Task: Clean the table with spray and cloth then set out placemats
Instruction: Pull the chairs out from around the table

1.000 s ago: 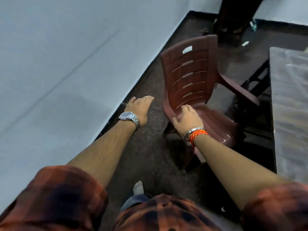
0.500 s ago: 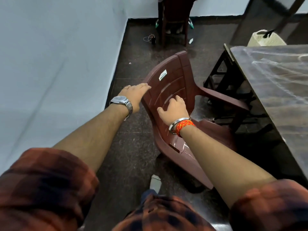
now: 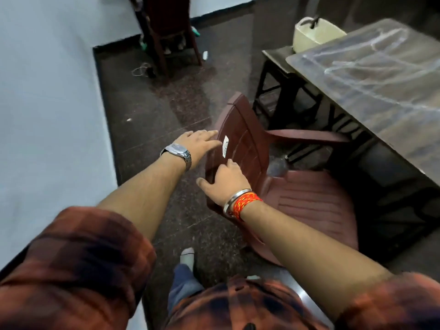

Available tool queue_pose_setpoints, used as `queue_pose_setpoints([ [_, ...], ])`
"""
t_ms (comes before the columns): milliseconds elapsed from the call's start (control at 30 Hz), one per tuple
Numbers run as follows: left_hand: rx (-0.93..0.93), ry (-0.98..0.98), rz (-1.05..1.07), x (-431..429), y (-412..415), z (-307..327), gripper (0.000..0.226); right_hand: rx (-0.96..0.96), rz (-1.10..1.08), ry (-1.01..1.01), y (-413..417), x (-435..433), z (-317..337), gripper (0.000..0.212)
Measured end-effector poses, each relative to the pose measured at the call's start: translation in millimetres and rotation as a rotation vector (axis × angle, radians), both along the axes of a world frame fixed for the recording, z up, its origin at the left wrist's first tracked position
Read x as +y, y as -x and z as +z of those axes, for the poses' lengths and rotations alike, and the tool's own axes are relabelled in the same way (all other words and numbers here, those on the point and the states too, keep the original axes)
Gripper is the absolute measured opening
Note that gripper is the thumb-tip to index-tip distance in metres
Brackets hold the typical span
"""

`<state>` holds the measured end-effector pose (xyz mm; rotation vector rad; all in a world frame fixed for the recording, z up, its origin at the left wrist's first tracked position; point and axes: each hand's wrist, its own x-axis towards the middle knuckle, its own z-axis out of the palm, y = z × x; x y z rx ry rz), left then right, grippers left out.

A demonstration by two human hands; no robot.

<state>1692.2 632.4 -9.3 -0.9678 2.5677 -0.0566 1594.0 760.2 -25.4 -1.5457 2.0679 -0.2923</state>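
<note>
A maroon plastic armchair stands on the dark floor beside the table, whose dark top lies under a clear plastic sheet. My right hand grips the near side edge of the chair's backrest, thumb behind it and fingers on its front. My left hand lies flat against the back of the backrest near its top, fingers stretched out. No spray, cloth or placemats are in view.
A cream basket sits on a lower stand at the table's far end. Another dark chair stands by the far wall, with a cable on the floor beside it. The pale wall runs along my left. My socked foot is below.
The chair has swung round, its seat now toward the table. Both hands have stayed on the backrest, and my view has turned right, showing more of the table.
</note>
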Motion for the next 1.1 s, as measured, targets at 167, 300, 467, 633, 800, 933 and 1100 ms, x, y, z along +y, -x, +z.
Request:
queue_pose_setpoints([
  [167, -0.028, 0.045, -0.323, -60.2, 22.4, -6.4, 0.082, 0.131, -0.244, 0.005, -40.2, -34.4, -1.9, 0.077],
  [300, -0.097, 0.03, -0.504, -68.9, 35.9, -12.0, 0.064, 0.24, -0.379, -0.075, -56.1, -44.3, -5.2, 0.065],
  [467, 0.006, 0.092, -0.669, -69.9, 34.9, -22.8, 0.054, 0.312, -0.331, -0.085, -48.4, -24.3, -5.2, 0.033],
  [633, 0.125, 0.065, -0.853, -37.7, 45.8, -23.6, 0.048, 0.331, -0.157, -0.134, -22.6, 31.5, 7.0, 0.032],
  [800, 0.169, -0.041, -0.984, 29.7, 75.3, -25.1, 0.042, 0.402, -0.105, -0.173, 19.0, 115.0, 8.1, 0.05],
  [933, 0.235, -0.141, -1.052, 68.6, 100.9, -36.4, 0.039, 0.432, -0.187, -0.233, 58.7, 180.4, 3.2, 0.051],
  [1100, 0.156, -0.214, -0.941, 51.3, 129.6, -32.3, 0.034, 0.327, -0.466, -0.402, 95.8, 188.9, 9.5, 0.037],
])
